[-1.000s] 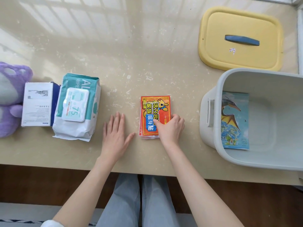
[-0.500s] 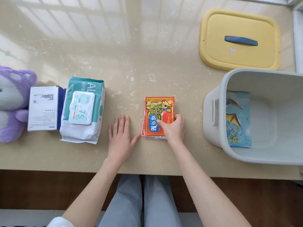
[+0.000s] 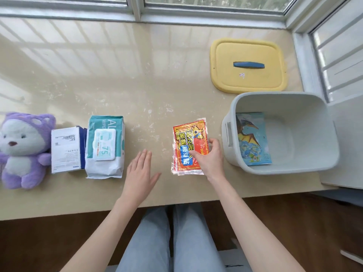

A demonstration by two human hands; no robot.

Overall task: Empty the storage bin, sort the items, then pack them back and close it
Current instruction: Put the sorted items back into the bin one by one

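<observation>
Countertop [image 3: 137,85]: packets [image 3: 186,138] beneath right hand [image 3: 210,156]

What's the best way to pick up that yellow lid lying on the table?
By the blue handle across the middle of the yellow lid, from straight above: the lid lies flat, top up, and the handle looks like its only raised part.

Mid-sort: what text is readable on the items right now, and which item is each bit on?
"AL", "WIPE" (cut off), "75": wipes pack.
"活力元", "家族", "暖身贴": red packets.
White box: barcode and fine print, too small to read.
Picture sheet in the bin: no legible words.
</observation>
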